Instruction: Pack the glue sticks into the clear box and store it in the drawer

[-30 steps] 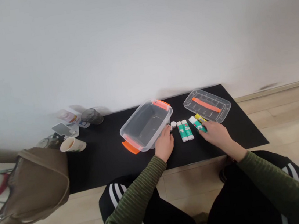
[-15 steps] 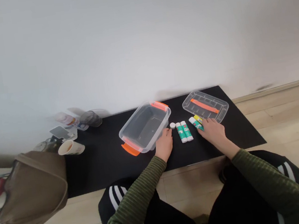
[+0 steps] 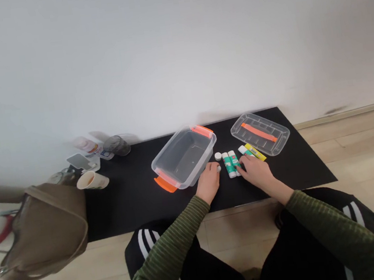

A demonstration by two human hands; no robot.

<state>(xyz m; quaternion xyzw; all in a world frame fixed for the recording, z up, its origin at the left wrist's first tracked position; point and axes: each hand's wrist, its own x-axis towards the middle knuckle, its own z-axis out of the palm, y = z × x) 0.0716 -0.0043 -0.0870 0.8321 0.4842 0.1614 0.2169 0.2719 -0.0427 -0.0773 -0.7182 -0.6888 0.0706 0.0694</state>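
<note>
Two green-and-white glue sticks (image 3: pixel 228 165) lie side by side on the black tabletop. My right hand (image 3: pixel 254 171) is just right of them, thumb and finger apart and reaching the right-hand stick's edge. Another green glue stick (image 3: pixel 243 149) lies partly under this hand, against a yellow stick (image 3: pixel 256 151). My left hand (image 3: pixel 208 182) is closed beside the clear plastic box (image 3: pixel 167 159), with a small white piece (image 3: pixel 219 168) showing at its fingertips; the rest is hidden. A round white cap-like piece (image 3: pixel 218 156) is just beyond that hand.
The box's clear lid (image 3: pixel 279 142), with its orange handle, lies at the back right. On the left are a paper cup (image 3: pixel 92 180), a dark glass (image 3: pixel 117 145), a white bottle (image 3: pixel 91 147) and a brown bag (image 3: pixel 55 228). A wall (image 3: pixel 175 58) rises behind the table.
My right hand has shifted left from the yellow and green sticks towards the pair, uncovering more of the yellow one. The white piece now shows at my left fingertips.
</note>
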